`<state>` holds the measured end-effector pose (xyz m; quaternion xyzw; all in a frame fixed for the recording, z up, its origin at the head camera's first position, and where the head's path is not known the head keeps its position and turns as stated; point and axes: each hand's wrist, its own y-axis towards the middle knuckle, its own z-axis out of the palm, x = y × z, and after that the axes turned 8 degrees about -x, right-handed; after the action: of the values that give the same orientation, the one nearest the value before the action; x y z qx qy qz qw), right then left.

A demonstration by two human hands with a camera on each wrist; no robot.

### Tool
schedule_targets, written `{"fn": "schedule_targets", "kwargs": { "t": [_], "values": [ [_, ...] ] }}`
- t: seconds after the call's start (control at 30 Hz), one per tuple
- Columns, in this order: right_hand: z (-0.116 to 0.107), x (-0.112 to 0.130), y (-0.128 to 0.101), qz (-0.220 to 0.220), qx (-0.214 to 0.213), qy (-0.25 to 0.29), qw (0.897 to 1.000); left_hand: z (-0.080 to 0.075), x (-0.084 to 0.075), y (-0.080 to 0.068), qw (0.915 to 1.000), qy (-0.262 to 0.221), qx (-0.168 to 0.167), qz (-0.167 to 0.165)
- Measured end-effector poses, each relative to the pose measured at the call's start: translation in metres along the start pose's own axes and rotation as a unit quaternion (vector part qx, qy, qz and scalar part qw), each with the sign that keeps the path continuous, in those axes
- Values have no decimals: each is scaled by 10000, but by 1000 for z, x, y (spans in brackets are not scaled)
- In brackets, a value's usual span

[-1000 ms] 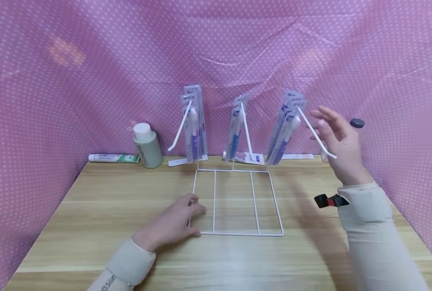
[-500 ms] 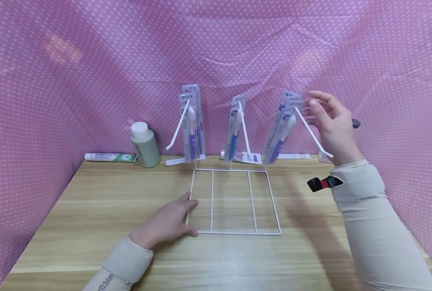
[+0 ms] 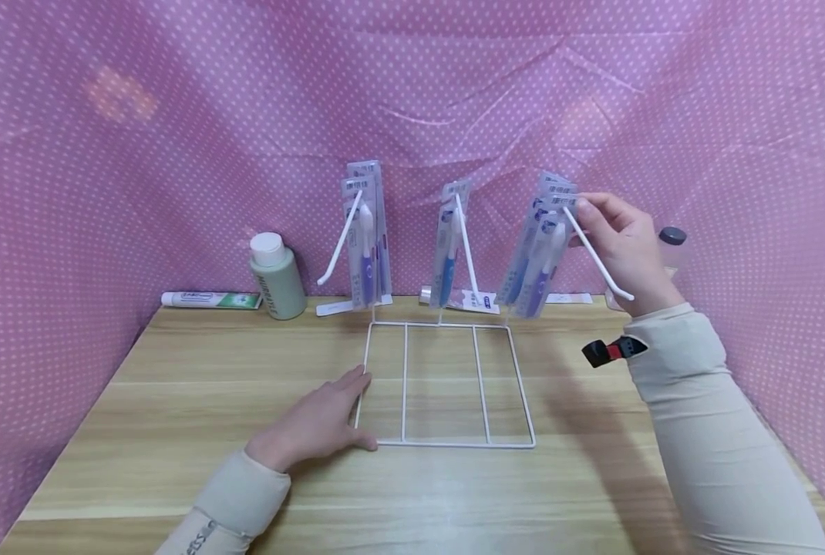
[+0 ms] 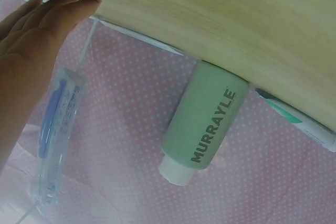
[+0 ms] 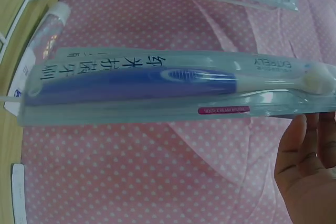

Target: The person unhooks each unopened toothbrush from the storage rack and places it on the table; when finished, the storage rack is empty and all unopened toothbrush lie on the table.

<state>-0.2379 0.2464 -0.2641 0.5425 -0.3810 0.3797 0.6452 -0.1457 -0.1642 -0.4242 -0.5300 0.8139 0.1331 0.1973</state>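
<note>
Since a second ago the right hand (image 3: 621, 243) has closed in, and its fingertips now pinch the top of the front toothbrush pack (image 3: 544, 258) on the right hook (image 3: 596, 254); the pack hangs upright, left of the fingers. Left hand (image 3: 315, 424) lies flat, fingers relaxed, against the wire rack base (image 3: 447, 443)

A pink white-dotted cloth backdrop (image 3: 176, 116) — creased, softly lit — wraps three sides of a light wood-grain table (image 3: 176, 401).

Bottle (image 3: 275, 276) stands left of rack (image 3: 446, 385); toothpaste tube (image 3: 210, 300) probably lies behind it.
</note>
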Motion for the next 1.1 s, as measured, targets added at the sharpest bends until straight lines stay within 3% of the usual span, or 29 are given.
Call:
{"fn": "schedule_targets", "kwargs": {
  "t": [0.27,0.73,1.1],
  "values": [
    [-2,5,-14,-75,87,10,9999,-4,-1,-2,10000,36,31,39],
    [-5,23,-71,-502,-99,-274,9983,-5,-3,-3,9995,303,17,-108],
    [-12,31,-97,-1095,491,-96,9927,-2,-3,-1,9994,298,35,-158]
  ]
}}
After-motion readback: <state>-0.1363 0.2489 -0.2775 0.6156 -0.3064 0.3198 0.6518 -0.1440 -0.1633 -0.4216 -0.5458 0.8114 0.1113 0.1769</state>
